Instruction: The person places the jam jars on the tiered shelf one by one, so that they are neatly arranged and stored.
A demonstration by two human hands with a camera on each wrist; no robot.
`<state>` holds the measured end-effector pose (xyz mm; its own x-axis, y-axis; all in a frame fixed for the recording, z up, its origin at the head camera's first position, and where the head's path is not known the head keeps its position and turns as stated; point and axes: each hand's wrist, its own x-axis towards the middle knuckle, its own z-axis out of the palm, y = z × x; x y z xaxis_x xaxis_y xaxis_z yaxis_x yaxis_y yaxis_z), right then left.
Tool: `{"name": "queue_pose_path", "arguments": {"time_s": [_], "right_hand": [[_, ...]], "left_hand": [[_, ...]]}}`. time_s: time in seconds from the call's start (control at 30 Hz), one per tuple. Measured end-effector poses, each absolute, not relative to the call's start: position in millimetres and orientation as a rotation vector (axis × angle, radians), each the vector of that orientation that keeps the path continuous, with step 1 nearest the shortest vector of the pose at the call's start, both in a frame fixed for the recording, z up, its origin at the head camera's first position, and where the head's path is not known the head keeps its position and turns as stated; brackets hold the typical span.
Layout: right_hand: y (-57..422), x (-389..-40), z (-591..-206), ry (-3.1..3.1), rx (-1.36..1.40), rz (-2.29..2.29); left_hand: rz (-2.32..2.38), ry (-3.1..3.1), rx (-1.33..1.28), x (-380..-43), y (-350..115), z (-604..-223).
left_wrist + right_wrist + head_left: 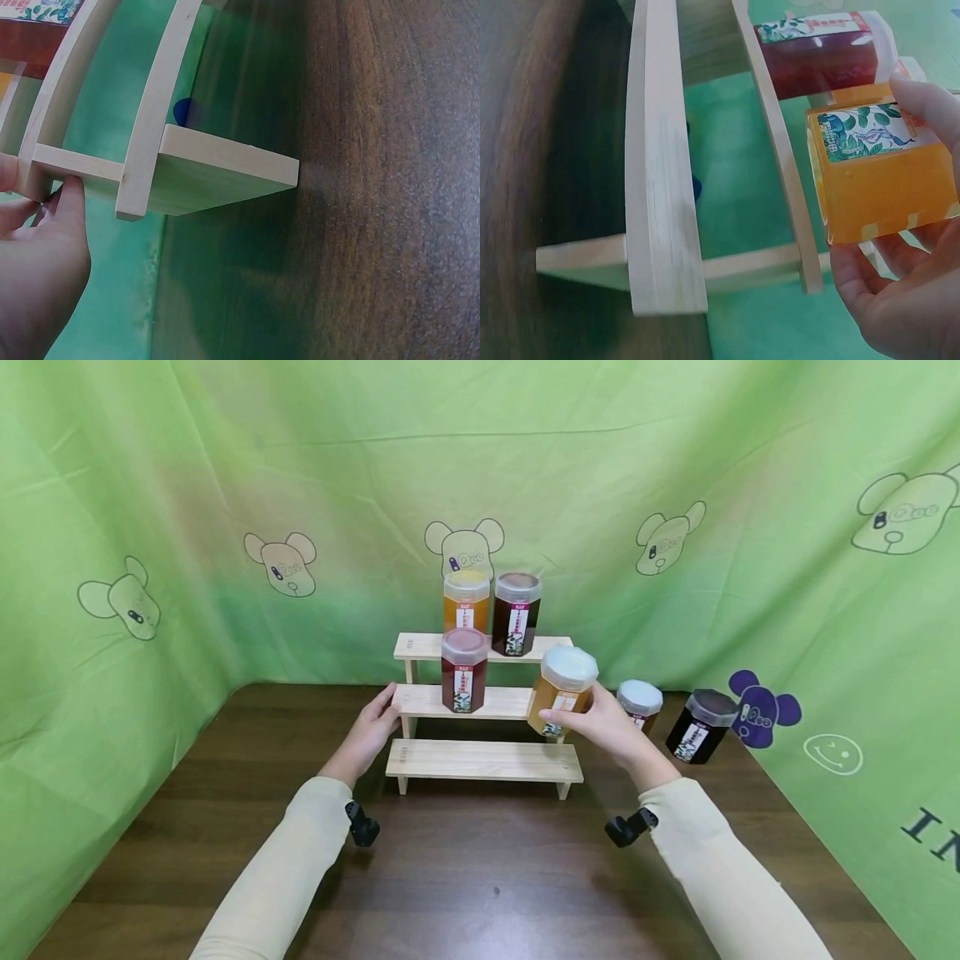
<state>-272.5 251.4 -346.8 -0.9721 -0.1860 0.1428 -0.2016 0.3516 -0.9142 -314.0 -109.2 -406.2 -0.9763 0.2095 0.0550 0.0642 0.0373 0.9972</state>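
Note:
A three-tier wooden display stand (484, 758) stands on the table. My left hand (369, 733) grips the left end of its middle tier, with fingertips at the side bar (82, 163) in the left wrist view. My right hand (609, 724) holds a jar of orange-yellow contents (558, 693) by its sides, thumb across the front. The jar is tilted, its white lid upward, and overlaps the right end of the middle tier in the head view. A dark red jar (463, 670) sits on that tier, left of centre. On the top tier are a yellow jar (467, 597) and a dark brown jar (516, 614).
Right of the stand, a white-lidded jar (640, 700) and a black jar (701, 727) stand on the brown wooden table (465, 877). A green printed cloth (345, 485) hangs behind and along both sides. The bottom tier (483, 759) bears no jar.

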Motion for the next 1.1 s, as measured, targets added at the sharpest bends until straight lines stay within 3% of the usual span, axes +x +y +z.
{"name": "queue_pose_path", "arguments": {"time_s": [1.1], "right_hand": [[207.2,-299.4,-346.2,-2.635,0.251,1.756]], "left_hand": [[2.122,2.156,0.333,-316.1,-110.2,-409.2]]}}
